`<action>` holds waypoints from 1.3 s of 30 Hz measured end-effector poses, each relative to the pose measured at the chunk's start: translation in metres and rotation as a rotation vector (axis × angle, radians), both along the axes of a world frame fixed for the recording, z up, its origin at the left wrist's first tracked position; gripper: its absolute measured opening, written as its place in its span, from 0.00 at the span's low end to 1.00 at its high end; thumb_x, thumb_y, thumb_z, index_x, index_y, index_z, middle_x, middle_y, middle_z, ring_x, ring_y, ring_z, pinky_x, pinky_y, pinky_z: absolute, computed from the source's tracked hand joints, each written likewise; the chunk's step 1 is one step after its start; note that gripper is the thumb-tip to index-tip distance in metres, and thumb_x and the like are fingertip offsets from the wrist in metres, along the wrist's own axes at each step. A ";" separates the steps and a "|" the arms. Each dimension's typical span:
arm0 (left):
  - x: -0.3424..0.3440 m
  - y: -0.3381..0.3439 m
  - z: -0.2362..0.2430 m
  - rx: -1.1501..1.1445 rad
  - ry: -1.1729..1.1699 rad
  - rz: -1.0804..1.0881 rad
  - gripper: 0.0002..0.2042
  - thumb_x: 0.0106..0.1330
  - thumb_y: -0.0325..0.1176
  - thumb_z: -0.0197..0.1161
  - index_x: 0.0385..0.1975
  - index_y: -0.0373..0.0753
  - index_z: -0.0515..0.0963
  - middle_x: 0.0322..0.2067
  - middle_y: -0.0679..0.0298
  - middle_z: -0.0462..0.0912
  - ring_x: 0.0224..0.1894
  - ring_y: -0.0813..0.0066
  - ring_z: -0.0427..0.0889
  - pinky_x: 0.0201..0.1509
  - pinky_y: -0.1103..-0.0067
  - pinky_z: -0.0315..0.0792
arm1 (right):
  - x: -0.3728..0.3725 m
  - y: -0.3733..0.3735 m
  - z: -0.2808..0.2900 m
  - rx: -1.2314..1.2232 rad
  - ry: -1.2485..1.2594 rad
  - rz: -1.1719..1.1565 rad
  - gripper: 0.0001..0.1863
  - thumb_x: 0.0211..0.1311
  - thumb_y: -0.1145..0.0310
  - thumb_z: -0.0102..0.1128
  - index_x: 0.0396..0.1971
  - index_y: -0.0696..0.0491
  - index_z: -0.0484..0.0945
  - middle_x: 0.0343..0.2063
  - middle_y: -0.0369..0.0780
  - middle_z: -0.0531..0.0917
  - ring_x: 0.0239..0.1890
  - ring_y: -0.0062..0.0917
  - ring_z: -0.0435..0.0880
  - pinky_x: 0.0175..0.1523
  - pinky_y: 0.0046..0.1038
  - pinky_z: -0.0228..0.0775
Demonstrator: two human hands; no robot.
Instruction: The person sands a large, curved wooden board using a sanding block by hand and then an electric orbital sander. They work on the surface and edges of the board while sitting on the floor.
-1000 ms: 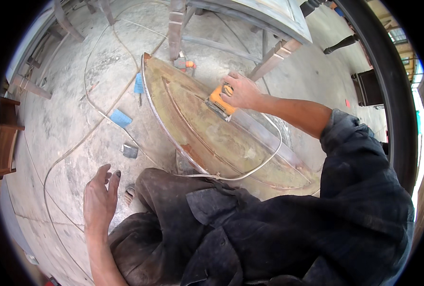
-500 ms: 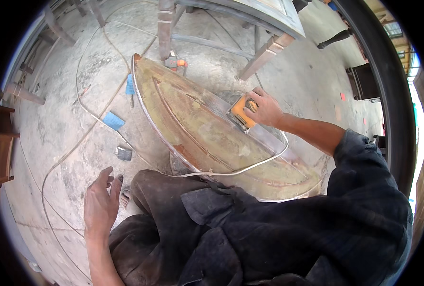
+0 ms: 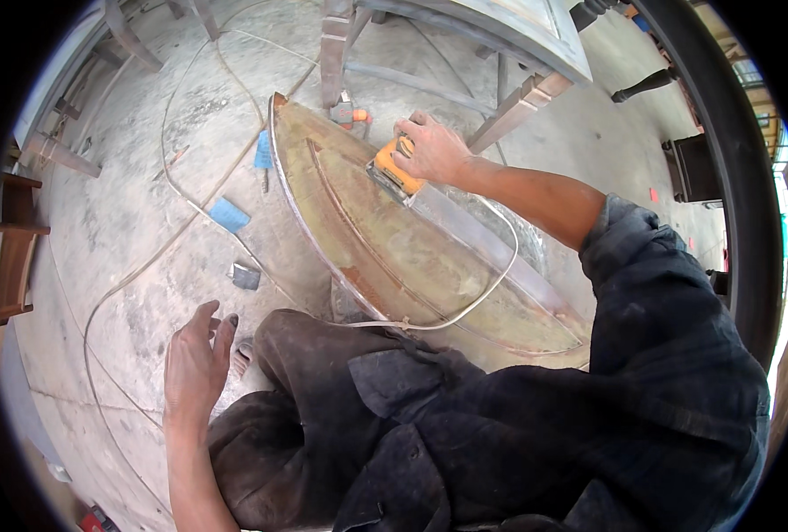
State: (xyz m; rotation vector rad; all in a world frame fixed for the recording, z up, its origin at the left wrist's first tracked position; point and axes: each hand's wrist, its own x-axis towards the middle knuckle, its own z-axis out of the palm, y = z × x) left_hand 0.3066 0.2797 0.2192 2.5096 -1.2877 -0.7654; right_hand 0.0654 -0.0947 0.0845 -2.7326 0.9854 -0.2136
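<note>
right hand clamped on an orange sander, now nearer the wooden panel's far tip than half a second ago.
left hand hangs open, fingers apart, beside the knee; blue paper scraps lie left of the panel on the dusty floor.

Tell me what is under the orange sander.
The orange sander sits on the curved wooden panel, with the right hand gripping its top. Its base covers the wood directly beneath, so that patch cannot be seen. A white cord trails across the panel.
</note>
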 end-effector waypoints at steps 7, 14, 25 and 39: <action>-0.001 0.007 0.005 0.012 0.000 -0.011 0.18 0.74 0.35 0.61 0.56 0.29 0.77 0.41 0.40 0.87 0.45 0.45 0.87 0.49 0.63 0.78 | -0.047 0.010 0.001 0.006 0.065 -0.082 0.21 0.58 0.52 0.65 0.48 0.46 0.78 0.49 0.46 0.77 0.48 0.47 0.83 0.50 0.48 0.79; 0.000 0.004 0.002 0.015 0.036 -0.011 0.18 0.74 0.36 0.61 0.56 0.29 0.77 0.41 0.39 0.86 0.45 0.44 0.87 0.49 0.63 0.78 | -0.027 0.001 0.001 0.018 0.027 -0.045 0.24 0.59 0.50 0.63 0.52 0.46 0.78 0.51 0.46 0.77 0.49 0.47 0.84 0.50 0.50 0.80; 0.000 -0.007 -0.003 0.017 -0.001 -0.043 0.18 0.74 0.37 0.60 0.55 0.29 0.77 0.38 0.41 0.87 0.43 0.44 0.87 0.47 0.61 0.78 | -0.077 0.026 0.000 -0.043 0.084 -0.058 0.21 0.59 0.50 0.65 0.49 0.45 0.78 0.51 0.44 0.76 0.47 0.43 0.83 0.49 0.46 0.80; -0.007 -0.022 -0.011 0.052 -0.032 -0.104 0.20 0.76 0.41 0.57 0.56 0.29 0.77 0.40 0.41 0.87 0.44 0.45 0.87 0.48 0.61 0.78 | -0.205 0.062 0.007 0.071 0.111 -0.187 0.22 0.62 0.51 0.63 0.52 0.46 0.78 0.53 0.44 0.76 0.50 0.43 0.82 0.51 0.47 0.79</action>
